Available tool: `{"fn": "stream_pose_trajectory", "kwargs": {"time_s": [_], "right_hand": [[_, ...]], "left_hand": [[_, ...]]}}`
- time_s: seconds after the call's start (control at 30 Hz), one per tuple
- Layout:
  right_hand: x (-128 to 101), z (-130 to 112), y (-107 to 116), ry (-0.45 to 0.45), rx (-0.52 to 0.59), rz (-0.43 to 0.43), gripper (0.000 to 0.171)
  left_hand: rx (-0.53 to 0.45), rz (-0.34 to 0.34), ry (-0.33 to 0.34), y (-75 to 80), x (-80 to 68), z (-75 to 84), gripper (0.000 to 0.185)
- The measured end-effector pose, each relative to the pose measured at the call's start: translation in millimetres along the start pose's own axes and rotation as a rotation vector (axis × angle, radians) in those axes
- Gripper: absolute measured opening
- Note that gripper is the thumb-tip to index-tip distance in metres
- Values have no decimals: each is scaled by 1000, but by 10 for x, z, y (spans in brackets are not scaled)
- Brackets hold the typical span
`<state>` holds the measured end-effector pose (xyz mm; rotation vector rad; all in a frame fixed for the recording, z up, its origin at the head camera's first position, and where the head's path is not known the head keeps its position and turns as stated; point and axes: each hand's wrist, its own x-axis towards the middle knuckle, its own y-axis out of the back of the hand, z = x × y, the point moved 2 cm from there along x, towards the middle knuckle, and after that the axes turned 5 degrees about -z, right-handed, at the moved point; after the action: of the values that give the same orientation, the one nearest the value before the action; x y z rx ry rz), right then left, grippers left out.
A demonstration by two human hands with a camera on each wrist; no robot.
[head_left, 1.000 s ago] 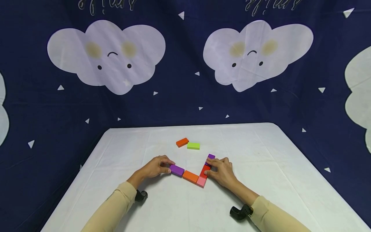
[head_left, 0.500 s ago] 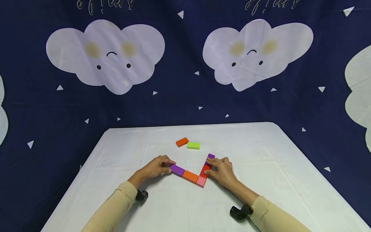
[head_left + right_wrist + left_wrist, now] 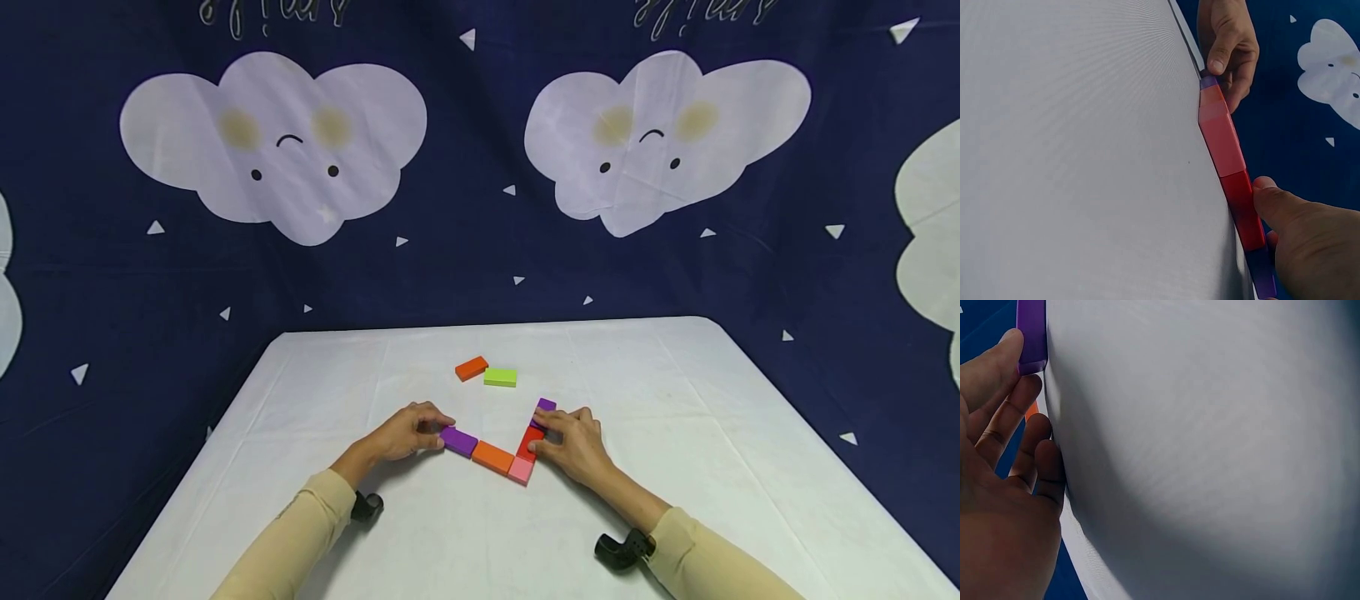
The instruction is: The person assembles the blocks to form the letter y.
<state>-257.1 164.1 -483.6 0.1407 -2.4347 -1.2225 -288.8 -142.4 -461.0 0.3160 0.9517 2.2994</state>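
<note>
Several coloured rectangular blocks form a V on the white table. My left hand (image 3: 405, 431) pinches the outer end of a purple block (image 3: 459, 442), between thumb and index finger; the left wrist view shows the thumb against this purple block (image 3: 1032, 337). An orange block (image 3: 492, 457) follows it, then a pink block (image 3: 521, 470) at the corner. From the corner a red block (image 3: 529, 442) and a second purple block (image 3: 547, 405) run away from me. My right hand (image 3: 577, 446) holds this arm, thumb on the red block, index finger over the purple one. Its other fingertips are hidden.
Behind the V lie an orange-red block (image 3: 472, 368) and a lime green block (image 3: 500, 377), close together at one corner. A dark blue cloth with white clouds (image 3: 277, 142) hangs behind the table (image 3: 360, 542).
</note>
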Motion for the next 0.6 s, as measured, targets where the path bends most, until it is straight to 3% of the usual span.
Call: {"fn": "stream_pose_trajectory", "kwargs": {"time_s": [0.33,0.6], "right_hand": [[2,9,-5,3,-1,3,51],[-5,7,-2,4,-3,3,51]], "left_hand": [[-22,16,-10,34,-3,22,35],[-11,86,6,96,85,73,29]]}}
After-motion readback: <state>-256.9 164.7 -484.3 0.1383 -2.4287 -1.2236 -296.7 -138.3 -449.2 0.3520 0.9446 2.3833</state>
